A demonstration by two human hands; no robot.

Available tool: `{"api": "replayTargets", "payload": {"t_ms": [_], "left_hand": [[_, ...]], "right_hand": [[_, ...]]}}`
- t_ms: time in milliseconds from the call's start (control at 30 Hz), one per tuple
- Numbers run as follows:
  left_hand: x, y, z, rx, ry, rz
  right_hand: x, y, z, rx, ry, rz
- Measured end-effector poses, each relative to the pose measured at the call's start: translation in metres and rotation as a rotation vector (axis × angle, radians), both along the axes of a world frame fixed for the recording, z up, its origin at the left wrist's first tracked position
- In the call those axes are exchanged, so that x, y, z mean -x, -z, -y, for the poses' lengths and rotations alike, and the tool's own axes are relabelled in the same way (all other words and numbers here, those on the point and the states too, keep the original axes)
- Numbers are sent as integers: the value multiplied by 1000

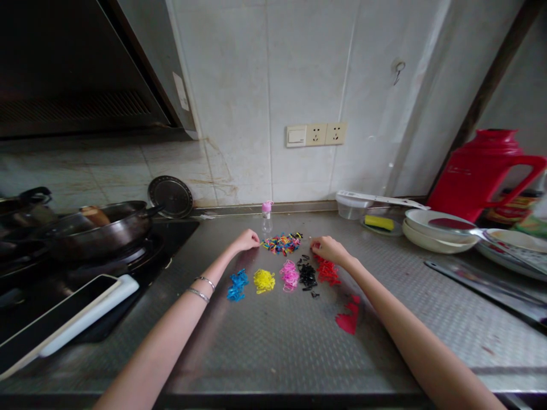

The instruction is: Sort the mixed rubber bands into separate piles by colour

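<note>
Several small piles of bands lie on the metal counter: blue [237, 285], yellow [264, 281], pink [289, 275], black [307, 274] and red [328, 272]. Behind them is a mixed-colour pile [282, 244]. At that pile's left edge, my left hand [247, 240] has its fingers pressed together; whatever is between them is too small to name. My right hand [328, 249] is closed, just behind the red pile and right of the mixed one, its fingertips' content not discernible. A small clear bottle with a pink top [266, 216] stands behind the mixed pile.
On the left are a stove with a pan [102, 233] and a white-edged device [89, 319]. Bowls [440, 233], a yellow sponge [379, 222], a knife [482, 285] and a red jug [481, 176] are on the right. A red patch [348, 319] lies near my right forearm.
</note>
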State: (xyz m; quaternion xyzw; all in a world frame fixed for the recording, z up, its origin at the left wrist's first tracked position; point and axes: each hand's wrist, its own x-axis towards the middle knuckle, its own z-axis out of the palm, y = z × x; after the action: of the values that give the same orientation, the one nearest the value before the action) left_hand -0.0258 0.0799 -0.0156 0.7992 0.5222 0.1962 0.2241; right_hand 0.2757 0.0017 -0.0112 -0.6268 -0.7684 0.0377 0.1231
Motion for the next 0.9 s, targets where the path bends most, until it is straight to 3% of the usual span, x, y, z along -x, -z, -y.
{"api": "replayTargets", "payload": {"t_ms": [200, 333, 433, 600, 767, 900], "left_hand": [[-4, 1, 2, -43, -10, 16], [-2, -6, 9, -40, 27, 93], [1, -20, 24, 40, 102, 155], [6, -42, 58, 314, 274, 109], [5, -45, 79, 415, 344, 43], [6, -44, 76, 406, 319, 36]], "right_hand": [[-2, 2, -2, -2, -24, -21], [-2, 3, -2, 3, -22, -18], [-2, 3, -2, -2, -28, -23], [-3, 5, -3, 1, -36, -25], [-1, 5, -2, 7, -11, -16], [-1, 5, -1, 11, -10, -13]]}}
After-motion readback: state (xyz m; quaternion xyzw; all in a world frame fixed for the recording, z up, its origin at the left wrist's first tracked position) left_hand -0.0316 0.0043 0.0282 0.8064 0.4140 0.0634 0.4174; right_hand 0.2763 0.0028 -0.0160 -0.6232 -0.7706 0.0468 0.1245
